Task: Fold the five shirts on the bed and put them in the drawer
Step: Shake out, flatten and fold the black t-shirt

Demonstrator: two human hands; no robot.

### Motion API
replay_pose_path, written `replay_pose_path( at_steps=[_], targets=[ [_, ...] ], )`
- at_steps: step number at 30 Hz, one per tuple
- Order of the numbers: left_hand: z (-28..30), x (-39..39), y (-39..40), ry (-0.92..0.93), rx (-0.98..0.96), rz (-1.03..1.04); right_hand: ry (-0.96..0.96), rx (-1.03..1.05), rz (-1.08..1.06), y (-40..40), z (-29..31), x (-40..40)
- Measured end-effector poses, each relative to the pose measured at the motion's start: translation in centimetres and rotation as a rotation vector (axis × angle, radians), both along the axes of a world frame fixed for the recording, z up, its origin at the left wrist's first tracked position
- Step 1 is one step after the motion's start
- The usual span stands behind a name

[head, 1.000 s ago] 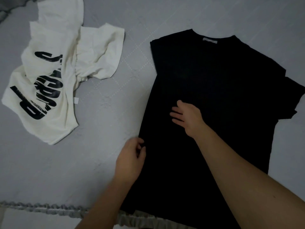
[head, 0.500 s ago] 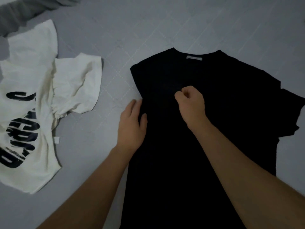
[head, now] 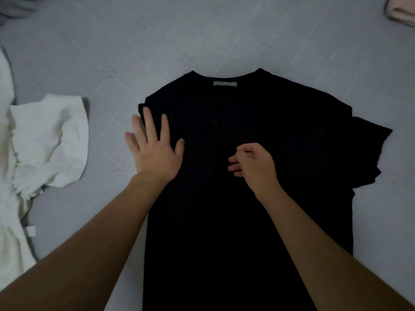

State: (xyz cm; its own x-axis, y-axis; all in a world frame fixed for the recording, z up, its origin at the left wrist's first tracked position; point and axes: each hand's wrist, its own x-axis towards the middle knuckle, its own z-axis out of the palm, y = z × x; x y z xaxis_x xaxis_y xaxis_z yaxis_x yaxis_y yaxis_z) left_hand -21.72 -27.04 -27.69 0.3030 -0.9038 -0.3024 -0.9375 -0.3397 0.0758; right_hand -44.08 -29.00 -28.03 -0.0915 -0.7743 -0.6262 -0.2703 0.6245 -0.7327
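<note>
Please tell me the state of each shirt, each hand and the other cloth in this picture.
black shirt: spread flat, left side folded in, right sleeve still out
white shirt: crumpled, unfolded
left hand: flat on the black shirt
right hand: fingers loosely curled over the black shirt
pink cloth: folded

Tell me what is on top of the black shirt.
On the black shirt: the left hand flat near its folded edge, the right hand loosely curled mid-chest. Whether those fingers pinch cloth is hidden.

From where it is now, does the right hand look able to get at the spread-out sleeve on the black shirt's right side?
Probably yes. The right hand hangs loosely curled over the chest of the black cotton T-shirt, and the unfolded short sleeve lies flat on the grey quilted bedcover with only bare shirt fabric between them.
</note>
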Motion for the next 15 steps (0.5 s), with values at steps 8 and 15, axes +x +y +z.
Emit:
replay_pose_path(
  at_steps=[8, 15],
  targets=[
    [-2.1, -7.3, -0.4, -0.001, 0.124, -0.239, 0.480, -0.404, 0.312, -0.2, 2.2, -10.6],
    [0.8, -12.7, 0.3, 0.119, -0.120, -0.268, 0.701, -0.102, -0.365, -1.0, 3.5, -23.7]
  ],
)
